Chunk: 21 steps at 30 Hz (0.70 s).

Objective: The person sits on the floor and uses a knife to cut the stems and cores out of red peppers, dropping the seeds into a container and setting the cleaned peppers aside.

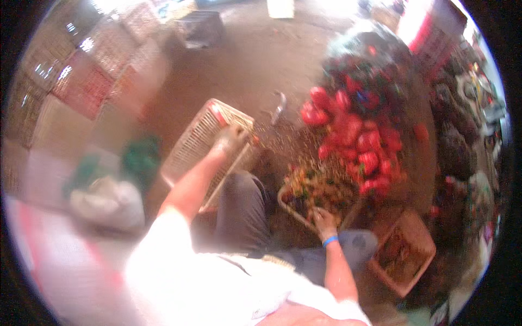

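Through the head camera I take the pale slatted basket (187,146) as my landmark; it lies at a slant on the brown floor (234,70), beside the wearer's grey-trousered leg (243,217). My left hand (234,137) is at the basket's far right rim, fingers curled rather than spread, near a red strip (218,115) at its far end. I can't tell whether it pinches anything there.

To the right of the basket, past the leg, sits a shallow container (293,213) heaped with small brown, yellow and green bits (321,185). My right hand (324,221) reaches over its near edge, fingers down at the heap; the picture is smeared here, so I can't say whether they are closed on a piece. (A blue band (330,240) circles that wrist, the sharpest colour on my feed.)

Farther right of the basket rises a pile of bulging red things (353,136), perhaps peppers, though blur makes me cautious. A small reddish crate (424,244) stands to the basket's lower right. Just beyond the basket, a curved pale object (279,107) lies on the floor. Left of the basket are a whitish sack (106,204), green netting (141,157) and stacked crates (87,81).
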### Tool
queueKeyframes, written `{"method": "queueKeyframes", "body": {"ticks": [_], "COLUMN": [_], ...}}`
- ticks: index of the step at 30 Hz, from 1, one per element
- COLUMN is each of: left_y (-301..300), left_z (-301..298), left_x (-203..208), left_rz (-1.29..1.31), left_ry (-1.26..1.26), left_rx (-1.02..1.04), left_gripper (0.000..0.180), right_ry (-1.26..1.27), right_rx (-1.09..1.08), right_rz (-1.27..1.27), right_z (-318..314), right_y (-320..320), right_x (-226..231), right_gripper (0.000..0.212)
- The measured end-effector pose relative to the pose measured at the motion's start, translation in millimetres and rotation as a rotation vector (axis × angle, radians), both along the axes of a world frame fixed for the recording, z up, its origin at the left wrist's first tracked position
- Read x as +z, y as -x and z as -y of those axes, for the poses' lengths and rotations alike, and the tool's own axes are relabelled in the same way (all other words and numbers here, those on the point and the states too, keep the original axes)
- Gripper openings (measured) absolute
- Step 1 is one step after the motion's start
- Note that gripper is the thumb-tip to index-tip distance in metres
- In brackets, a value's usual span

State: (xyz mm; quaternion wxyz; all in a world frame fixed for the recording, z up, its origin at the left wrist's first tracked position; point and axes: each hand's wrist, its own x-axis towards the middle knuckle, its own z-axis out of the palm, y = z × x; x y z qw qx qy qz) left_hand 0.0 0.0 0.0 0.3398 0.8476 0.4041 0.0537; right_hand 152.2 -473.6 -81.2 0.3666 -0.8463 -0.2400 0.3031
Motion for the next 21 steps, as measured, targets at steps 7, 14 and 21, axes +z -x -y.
{"method": "queueKeyframes", "body": {"ticks": [7, 14, 21], "left_y": [-104, -97, 13], "left_z": [-21, -35, 194], "left_x": [-44, -69, -10], "left_rz": [-0.426, -0.309, 0.009], "left_ry": [-0.216, 0.182, 1.016], "left_rx": [-0.061, 0.000, -0.106], "left_gripper": [0.047, 0.040, 0.034], "right_ry": [0.271, 0.116, -0.154], "right_rx": [0.256, -0.120, 0.090], "right_rz": [0.086, -0.105, 0.439], "right_z": [-14, 7, -2], "right_y": [107, 115, 78], "right_x": [-17, 24, -36], "right_gripper": [0.032, 0.029, 0.038]}}
